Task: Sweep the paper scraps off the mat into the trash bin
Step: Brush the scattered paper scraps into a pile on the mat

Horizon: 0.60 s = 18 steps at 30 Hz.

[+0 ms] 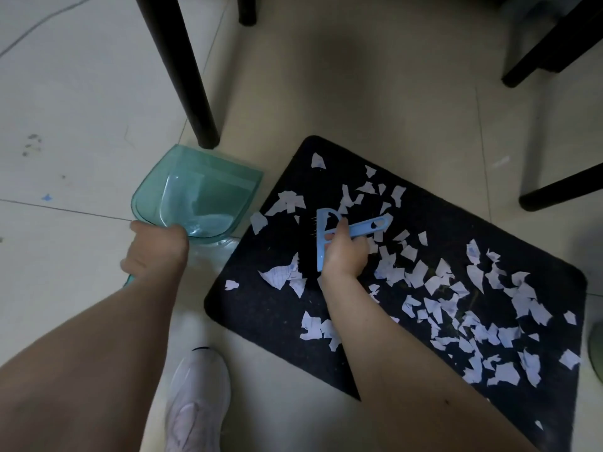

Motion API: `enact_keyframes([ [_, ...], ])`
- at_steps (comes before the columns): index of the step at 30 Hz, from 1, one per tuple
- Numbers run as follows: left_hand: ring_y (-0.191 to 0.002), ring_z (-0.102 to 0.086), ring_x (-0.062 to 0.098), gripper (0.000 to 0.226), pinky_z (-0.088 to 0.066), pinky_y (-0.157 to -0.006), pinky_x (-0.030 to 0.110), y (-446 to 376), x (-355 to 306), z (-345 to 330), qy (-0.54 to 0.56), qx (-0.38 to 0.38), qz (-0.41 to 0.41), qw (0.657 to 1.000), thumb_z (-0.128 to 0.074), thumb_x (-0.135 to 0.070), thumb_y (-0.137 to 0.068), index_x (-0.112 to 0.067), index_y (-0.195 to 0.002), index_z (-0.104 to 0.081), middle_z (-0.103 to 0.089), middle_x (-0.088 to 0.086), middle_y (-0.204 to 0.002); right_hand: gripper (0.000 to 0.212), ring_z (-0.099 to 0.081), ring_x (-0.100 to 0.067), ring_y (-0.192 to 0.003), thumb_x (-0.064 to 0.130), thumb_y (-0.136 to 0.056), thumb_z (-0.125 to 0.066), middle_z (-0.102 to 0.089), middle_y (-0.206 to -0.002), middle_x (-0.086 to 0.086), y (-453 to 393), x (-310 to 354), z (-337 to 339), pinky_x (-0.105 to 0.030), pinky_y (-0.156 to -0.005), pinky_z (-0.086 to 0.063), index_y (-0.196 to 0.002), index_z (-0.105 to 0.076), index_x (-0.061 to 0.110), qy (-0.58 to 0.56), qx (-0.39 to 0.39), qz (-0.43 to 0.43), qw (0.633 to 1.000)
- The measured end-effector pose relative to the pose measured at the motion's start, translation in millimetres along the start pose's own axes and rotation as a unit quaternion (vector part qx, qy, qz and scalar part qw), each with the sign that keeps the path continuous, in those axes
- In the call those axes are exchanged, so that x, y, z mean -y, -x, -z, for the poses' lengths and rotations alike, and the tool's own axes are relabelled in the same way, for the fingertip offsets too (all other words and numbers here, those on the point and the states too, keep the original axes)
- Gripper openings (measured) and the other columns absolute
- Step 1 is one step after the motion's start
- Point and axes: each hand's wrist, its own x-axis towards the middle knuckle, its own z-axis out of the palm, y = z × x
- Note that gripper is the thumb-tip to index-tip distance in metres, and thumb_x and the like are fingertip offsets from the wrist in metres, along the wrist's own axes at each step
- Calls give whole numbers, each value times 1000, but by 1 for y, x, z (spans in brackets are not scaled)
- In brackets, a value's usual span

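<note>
Pale tiled floor (81,93), dim light; dark furniture legs (182,76) cross the upper left and upper right of the frame. A black mat (261,308) lies angled across centre and lower right. White paper scraps (456,318) are scattered over it, densest toward the lower right, thinner near its left end; one scrap (257,221) sits at the mat's upper-left edge, near the dustpan.

Left hand (156,249), left of centre, fingers curled round the handle of a clear green dustpan (199,194). The pan rests on the tiles just beside the mat's left end, with its open edge turned toward the upper right of the frame. No scraps seen inside it, though the clear plastic makes this hard to judge.

Right hand (346,256), centre frame, grips a light blue brush (329,236) by its handle, thumb lying along the top. The dark bristles are down on the mat among the scraps at its left half.

A white shoe (199,396) stands on the tiles at bottom centre, beside the mat's lower-left edge.
</note>
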Motion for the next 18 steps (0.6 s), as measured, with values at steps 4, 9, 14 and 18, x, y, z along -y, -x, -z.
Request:
enact_keyframes([
  [4, -117, -53, 40, 47, -32, -103, 44, -3, 5, -2, -3, 3, 18, 1000, -43, -21, -85, -4, -129, -38, -59, 22, -120, 32, -63, -14, -68, 41, -93, -52, -66, -80, 1, -1, -6, 0, -26, -61, -49, -97, -62, 11, 24, 7, 3, 1000],
  [9, -120, -51, 40, 52, -33, -104, 46, -4, 8, -11, -11, 47, 24, 999, -45, -20, -85, -4, -133, -32, -56, 22, -125, 27, -66, -17, -71, 40, -90, -57, -69, -79, -4, 2, -14, -1, -32, -69, -54, -76, -59, 17, 61, 20, -3, 998],
  [14, -125, -47, 40, 56, -34, -105, 48, -6, 13, -18, 3, 77, 19, 997, -46, -19, -85, -4, -136, -30, -51, 20, -132, 28, -65, -16, -67, 38, -87, -60, -68, -73, -2, 7, -21, -3, -32, -67, -55, -71, -59, 15, 104, 20, 2, 994],
  [18, -124, -43, 36, 50, -32, -103, 46, 5, 1, -14, -89, 12, 0, 996, -48, -22, -83, -3, -129, -43, -48, 19, -129, 34, -57, -11, -58, 41, -90, -57, -59, -65, 5, 10, -25, -1, -23, -53, -45, -72, -59, 12, 149, 25, 41, 988],
])
